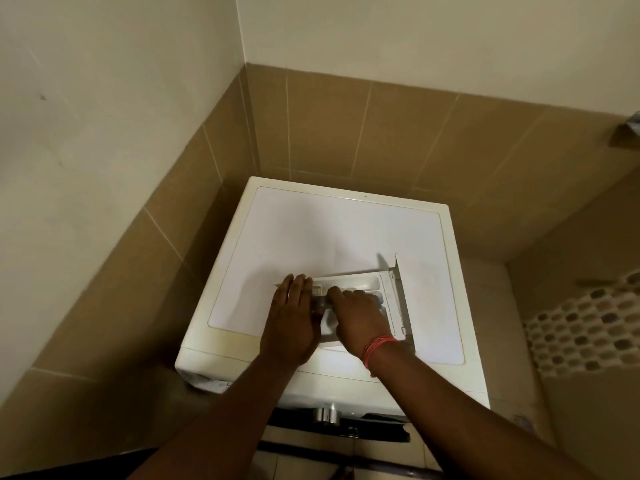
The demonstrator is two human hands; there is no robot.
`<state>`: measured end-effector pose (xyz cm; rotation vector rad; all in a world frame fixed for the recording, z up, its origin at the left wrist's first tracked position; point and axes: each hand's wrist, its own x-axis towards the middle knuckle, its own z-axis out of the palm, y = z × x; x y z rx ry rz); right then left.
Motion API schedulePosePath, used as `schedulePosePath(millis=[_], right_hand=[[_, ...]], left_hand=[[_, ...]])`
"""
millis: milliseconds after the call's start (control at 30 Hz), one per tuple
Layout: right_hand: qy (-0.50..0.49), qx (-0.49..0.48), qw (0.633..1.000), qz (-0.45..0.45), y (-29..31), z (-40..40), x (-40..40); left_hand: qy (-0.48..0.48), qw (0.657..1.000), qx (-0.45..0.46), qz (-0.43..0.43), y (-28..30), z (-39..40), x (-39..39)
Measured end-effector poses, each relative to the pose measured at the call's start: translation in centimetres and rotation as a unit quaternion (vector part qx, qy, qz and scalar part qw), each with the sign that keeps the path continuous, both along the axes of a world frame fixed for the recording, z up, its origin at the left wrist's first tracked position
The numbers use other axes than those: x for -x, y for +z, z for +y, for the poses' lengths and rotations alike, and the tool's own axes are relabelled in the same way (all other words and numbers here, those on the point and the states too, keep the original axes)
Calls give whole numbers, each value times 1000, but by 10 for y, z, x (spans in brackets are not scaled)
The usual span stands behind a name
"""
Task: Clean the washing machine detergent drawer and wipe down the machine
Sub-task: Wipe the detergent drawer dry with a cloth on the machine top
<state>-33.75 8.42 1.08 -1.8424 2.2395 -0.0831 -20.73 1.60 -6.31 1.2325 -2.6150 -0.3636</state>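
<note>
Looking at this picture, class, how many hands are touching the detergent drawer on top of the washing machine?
2: the left hand rests on the left end of the detergent drawer, and the right hand holds its middle insert.

The detergent drawer [360, 289] lies on the washing machine [311, 230].

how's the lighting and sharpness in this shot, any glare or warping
Head view: dim, warm light; the washing machine top glares pale and washed out; the hands cast soft shadows over the detergent drawer; wide-angle lens bends the wall tiles; overall slightly soft.
</note>
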Motion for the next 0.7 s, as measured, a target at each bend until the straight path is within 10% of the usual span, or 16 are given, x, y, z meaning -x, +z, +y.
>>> schedulePosePath(millis=[133,367,700], right_hand=[[-14,22,975,-219,9,0,10],[-83,40,991,99,24,14,30],[-29,9,997,69,8,-16,-5]], left_hand=[[1,1000,1,-27,2,1,0],[0,999,-12,-30,7,1,-2],[-10,999,-29,-16,6,-2,-1]])
